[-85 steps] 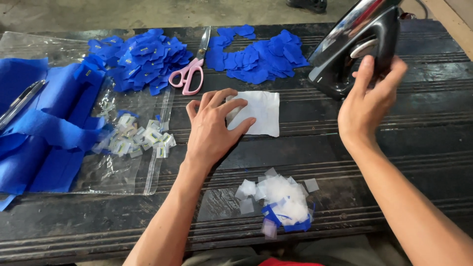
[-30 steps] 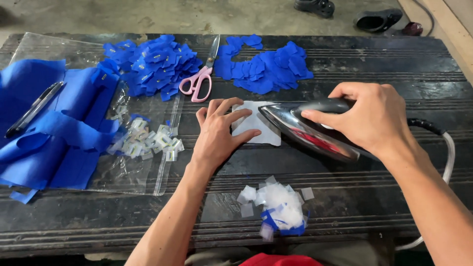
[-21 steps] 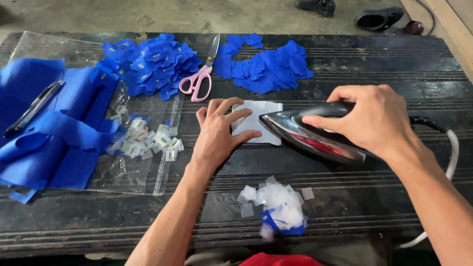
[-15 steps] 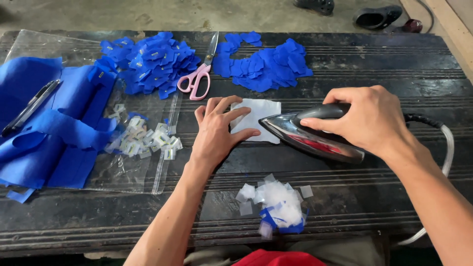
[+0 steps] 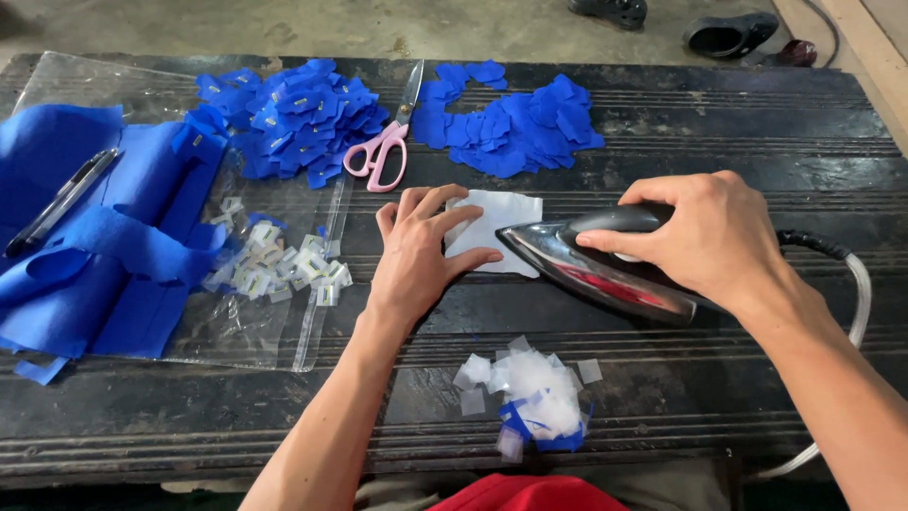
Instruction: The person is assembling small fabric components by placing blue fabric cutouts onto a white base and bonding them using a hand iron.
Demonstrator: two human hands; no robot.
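Note:
My left hand [image 5: 421,251] lies flat with fingers spread on the left part of a white square of cloth [image 5: 497,225] on the dark ribbed table [image 5: 662,151]. My right hand [image 5: 705,237] grips the black handle of a chrome clothes iron [image 5: 591,270], which rests on the table with its pointed tip on the right edge of the white square. The iron's cord [image 5: 846,274] runs off to the right behind my wrist.
Pink-handled scissors [image 5: 383,151] lie between two heaps of small blue cloth pieces [image 5: 293,114] [image 5: 515,123]. Blue fabric [image 5: 85,237] with a black pen [image 5: 61,201] sits at left on clear plastic [image 5: 274,322] holding small white tags [image 5: 279,270]. White and blue scraps [image 5: 530,393] lie near the front edge.
The iron came down from the upper right onto the table and has slid slightly left onto the white square. My left hand has stayed on the square.

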